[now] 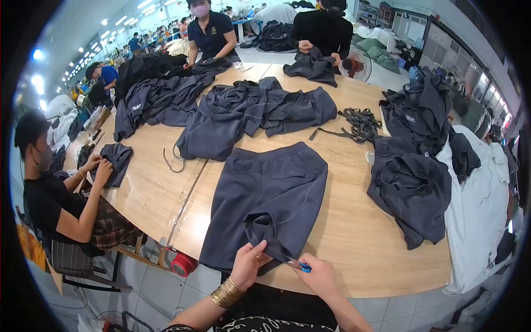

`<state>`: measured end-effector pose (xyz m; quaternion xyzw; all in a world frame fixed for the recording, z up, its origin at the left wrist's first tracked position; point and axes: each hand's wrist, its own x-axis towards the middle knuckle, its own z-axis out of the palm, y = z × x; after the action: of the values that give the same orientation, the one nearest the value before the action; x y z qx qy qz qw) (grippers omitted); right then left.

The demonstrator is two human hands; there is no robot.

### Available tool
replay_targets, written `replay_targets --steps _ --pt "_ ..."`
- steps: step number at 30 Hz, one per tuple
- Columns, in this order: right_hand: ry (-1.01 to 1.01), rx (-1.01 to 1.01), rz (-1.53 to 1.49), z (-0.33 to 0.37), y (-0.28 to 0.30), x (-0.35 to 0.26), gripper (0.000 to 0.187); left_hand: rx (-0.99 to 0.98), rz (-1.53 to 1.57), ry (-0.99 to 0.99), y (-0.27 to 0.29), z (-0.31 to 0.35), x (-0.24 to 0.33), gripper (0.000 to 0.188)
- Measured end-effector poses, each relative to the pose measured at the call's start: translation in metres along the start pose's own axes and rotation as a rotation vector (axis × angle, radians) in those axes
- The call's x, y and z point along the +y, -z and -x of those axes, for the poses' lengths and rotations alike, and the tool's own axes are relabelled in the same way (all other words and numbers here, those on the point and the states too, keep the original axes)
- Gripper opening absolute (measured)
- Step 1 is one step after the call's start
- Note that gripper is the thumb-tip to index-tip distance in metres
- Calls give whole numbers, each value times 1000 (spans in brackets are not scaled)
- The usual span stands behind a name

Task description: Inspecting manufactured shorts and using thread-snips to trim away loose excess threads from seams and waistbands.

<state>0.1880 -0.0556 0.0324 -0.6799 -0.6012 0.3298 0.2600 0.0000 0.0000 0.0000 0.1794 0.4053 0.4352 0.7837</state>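
- Pale wood-look surface, crossed by a dark seam.
- Dark grey shorts, spread near its front edge, waistband facing away.
- Rumpled dark garments beyond them, across the middle.
- Another heap, far left.
- Tangled dark straps, right of the middle.
- Piled garments along the right side.

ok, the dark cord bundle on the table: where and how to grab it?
Probably by the thick tangled middle of the cord bundle, coming straight down from above. It lies as a loose heap, and the strands trailing off to its left would likely just drag or pull free if pinched alone. Dark garments crowd its right side, so from above looks clearer.
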Motion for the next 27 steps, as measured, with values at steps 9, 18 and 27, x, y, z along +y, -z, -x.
replay_targets --steps 9,18,27 --pt "507 80 -336 -33 5 -24 17 -218 -404 -192 -13 8 -9 15" --pt "222 269 -236 -42 9 1 20 -189 -303 -164 -23 4 0 23" --pt "468 433 -204 -23 4 -14 36 -239 -399 -208 -40 2 4 24"
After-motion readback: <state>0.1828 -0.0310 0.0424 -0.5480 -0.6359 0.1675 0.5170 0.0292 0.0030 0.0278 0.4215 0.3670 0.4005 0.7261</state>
